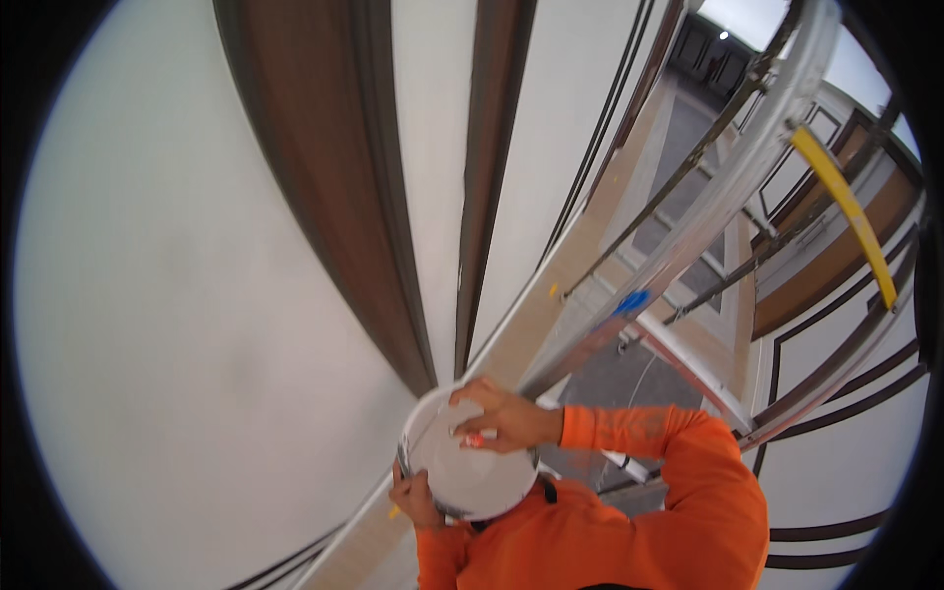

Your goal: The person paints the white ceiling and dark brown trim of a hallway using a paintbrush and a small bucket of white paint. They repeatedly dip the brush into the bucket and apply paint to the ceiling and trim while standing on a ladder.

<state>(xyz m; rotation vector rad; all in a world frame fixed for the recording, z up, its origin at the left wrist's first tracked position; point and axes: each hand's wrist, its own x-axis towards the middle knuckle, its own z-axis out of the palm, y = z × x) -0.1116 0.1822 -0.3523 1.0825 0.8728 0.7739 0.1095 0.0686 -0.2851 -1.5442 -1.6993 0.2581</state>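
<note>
A round bucket (479,479) with off-white paint or a similar thick liquid inside is held close against my body. My left hand (417,498) grips its rim and side at the near left, thumb towards the rim. Over the mouth of the bucket reaches my right hand (505,419), its fingers bent and partly spread above the liquid. A small red thing (473,441) shows at the fingertips of that hand; what it is, and how firmly it is held, is unclear. Both arms wear orange sleeves (619,429).
A white wall (162,295) with wide dark brown trim (317,147) and a narrower brown strip (490,147) rises ahead. At the right stands a metal ladder (708,214) with a yellow brace (848,206) and a blue mark. Far below lies a grey-and-beige floor (634,383).
</note>
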